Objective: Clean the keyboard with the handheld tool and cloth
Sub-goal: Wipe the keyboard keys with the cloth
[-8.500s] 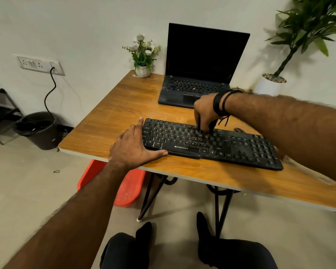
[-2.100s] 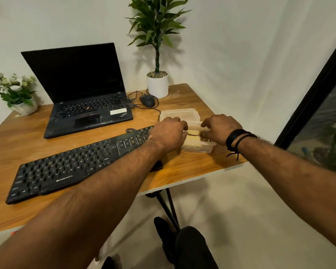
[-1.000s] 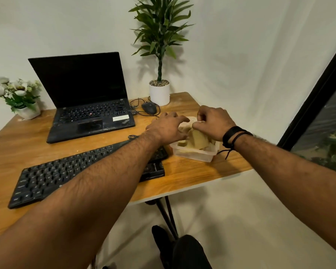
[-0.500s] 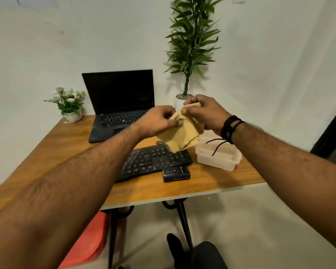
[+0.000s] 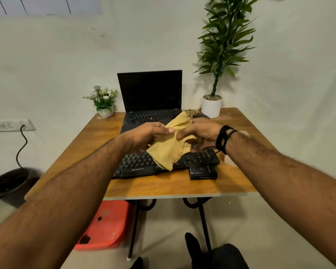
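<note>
Centrally wooden table (image 5: pixel 163 186) w/ laptop (image 5: pixel 150 98), white walls

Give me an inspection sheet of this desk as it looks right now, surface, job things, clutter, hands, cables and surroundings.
Surface: wooden table, bare wood at left.
Job's things: yellow cloth held above the black keyboard; small black device beside the keyboard's front right corner.
Clutter: open laptop, flower pot, tall potted plant, mouse.
Hands: left hand and right hand each pinch the cloth.
Cables: mouse cable by the plant pot; black cord from the wall socket.
Surroundings: dark bin, red stool under the table.
</note>
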